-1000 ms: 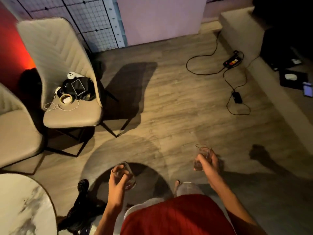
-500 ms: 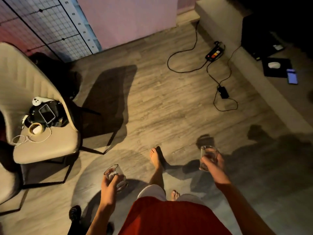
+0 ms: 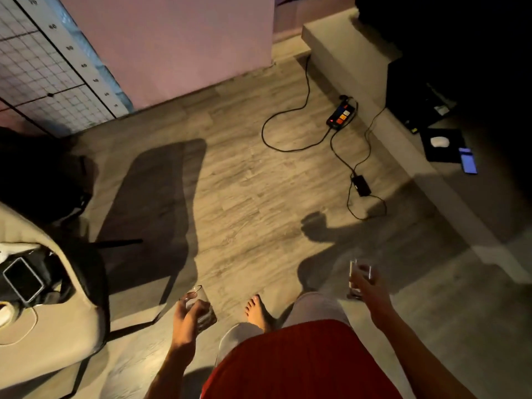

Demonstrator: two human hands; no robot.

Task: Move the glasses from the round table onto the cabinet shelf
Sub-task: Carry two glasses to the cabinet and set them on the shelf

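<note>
I carry two clear tumblers over a wooden floor. My left hand [image 3: 188, 318] wraps one glass [image 3: 201, 308] at the lower middle, tilted slightly. My right hand [image 3: 371, 295] grips the other glass [image 3: 357, 276] upright at the lower right. Neither the round table nor the cabinet shelf is in view. My bare foot [image 3: 256, 311] is stepping forward between the hands.
A beige chair [image 3: 51, 335] with a phone and cables on its seat stands at the left. A power strip [image 3: 341, 116] and black cords lie on the floor ahead right, beside a low ledge [image 3: 374, 90]. A pink wall panel [image 3: 178, 44] stands ahead.
I have walked forward and turned right: the round table has left the view, the chair has slid to the left edge, and the cords and ledge are nearer. Both hands keep their glasses.
</note>
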